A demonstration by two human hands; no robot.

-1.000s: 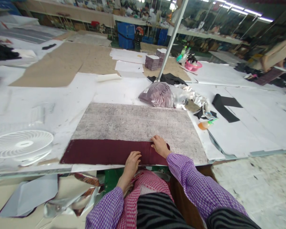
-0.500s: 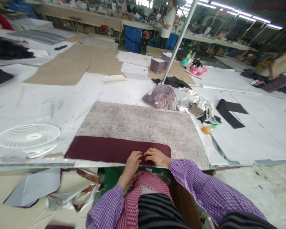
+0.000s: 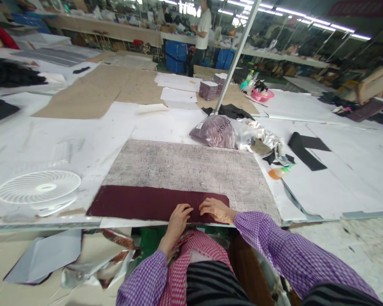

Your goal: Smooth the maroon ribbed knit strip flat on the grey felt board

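Observation:
A long strip of maroon fabric (image 3: 140,202) lies flat along the near edge of the table, on a worn grey mottled board (image 3: 185,163). My left hand (image 3: 179,216) is at the strip's front edge, its fingers bent together and their tips on the fabric. Just to the right, my right hand (image 3: 215,208) has its fingers curled down onto the same strip, near its right end. Faint creases run through the cloth between the hands. The thumbs are mostly hidden.
A white fan (image 3: 44,187) lies at the left. Beyond the board sit a clear bag of mauve material (image 3: 213,131) and a metal pole (image 3: 238,57). An orange bottle (image 3: 277,172) and black strips (image 3: 308,148) are to the right. A person (image 3: 201,34) stands far back.
My right hand has slid a little to the right along the maroon fabric, widening the gap between my hands. My left hand stays almost in place. The view has shifted slightly.

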